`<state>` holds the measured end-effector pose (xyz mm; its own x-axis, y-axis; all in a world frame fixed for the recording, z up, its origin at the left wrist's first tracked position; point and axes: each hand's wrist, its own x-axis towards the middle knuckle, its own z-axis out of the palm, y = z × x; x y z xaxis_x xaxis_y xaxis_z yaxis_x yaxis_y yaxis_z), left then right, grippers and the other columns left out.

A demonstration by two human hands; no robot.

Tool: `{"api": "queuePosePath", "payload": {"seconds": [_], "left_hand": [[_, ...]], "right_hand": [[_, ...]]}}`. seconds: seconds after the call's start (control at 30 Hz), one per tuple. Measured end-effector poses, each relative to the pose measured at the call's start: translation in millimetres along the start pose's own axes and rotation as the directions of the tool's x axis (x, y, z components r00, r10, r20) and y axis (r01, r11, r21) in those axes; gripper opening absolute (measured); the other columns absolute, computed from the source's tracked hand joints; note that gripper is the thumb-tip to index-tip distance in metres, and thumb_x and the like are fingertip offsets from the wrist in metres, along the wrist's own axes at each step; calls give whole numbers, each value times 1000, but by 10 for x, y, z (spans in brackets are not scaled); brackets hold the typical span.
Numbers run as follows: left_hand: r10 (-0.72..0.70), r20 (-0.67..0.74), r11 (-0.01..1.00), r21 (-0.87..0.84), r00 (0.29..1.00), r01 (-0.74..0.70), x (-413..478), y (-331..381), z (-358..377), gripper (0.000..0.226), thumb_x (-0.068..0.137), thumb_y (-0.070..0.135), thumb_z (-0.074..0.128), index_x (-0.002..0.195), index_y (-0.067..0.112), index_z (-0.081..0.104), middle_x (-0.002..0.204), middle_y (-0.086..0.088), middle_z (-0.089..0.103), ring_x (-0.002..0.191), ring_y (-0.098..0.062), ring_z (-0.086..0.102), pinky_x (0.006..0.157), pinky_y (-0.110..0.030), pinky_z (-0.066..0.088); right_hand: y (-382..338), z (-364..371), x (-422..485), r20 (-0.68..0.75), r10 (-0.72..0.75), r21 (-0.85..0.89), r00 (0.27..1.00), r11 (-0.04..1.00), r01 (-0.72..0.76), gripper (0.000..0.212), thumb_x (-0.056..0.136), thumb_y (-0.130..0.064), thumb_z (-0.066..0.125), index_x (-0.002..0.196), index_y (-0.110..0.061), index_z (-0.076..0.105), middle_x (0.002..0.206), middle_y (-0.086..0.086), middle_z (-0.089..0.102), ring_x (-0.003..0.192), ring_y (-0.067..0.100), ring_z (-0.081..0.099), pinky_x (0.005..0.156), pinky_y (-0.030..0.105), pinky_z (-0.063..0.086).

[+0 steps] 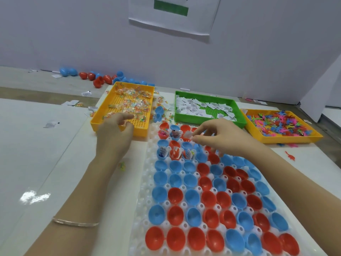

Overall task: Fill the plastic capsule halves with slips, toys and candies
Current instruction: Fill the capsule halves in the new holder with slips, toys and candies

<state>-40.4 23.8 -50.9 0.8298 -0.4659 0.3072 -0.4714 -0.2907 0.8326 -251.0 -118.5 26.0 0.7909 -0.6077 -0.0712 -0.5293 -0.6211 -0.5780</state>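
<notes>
Red and blue capsule halves (206,196) stand open side up in a white holder rack (142,204). Several halves in the far rows hold slips and toys; the nearer rows look empty. My right hand (219,137) hovers over the far rows and pinches a white paper slip (188,134). My left hand (118,128) is at the near edge of the orange candy tray (103,115), fingers curled; whether it holds a candy is unclear. Slips lie in the green tray (238,111), small coloured toys in the orange tray (287,139) at right.
Loose closed and open capsules (99,78) lie along the wall behind the trays. Stray slips and candies are scattered on the white table at left. A red toy (290,155) lies on the table right of the rack. A bracelet is on my left forearm.
</notes>
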Motion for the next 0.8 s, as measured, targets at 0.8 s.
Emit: {"api": "queuePosePath", "payload": {"seconds": [0.8], "left_hand": [[-75,470,791,566,879,-235,1086,-160,315,33,100,47,45,119,31,67,117,5,69,86,-10,61,80,-31,56]], "right_hand": [[403,-131,452,-149,-50,244,988,966,86,10,84,-24,70,88,-34,70,80,-21,68,69,0,63,54,11,47]]}}
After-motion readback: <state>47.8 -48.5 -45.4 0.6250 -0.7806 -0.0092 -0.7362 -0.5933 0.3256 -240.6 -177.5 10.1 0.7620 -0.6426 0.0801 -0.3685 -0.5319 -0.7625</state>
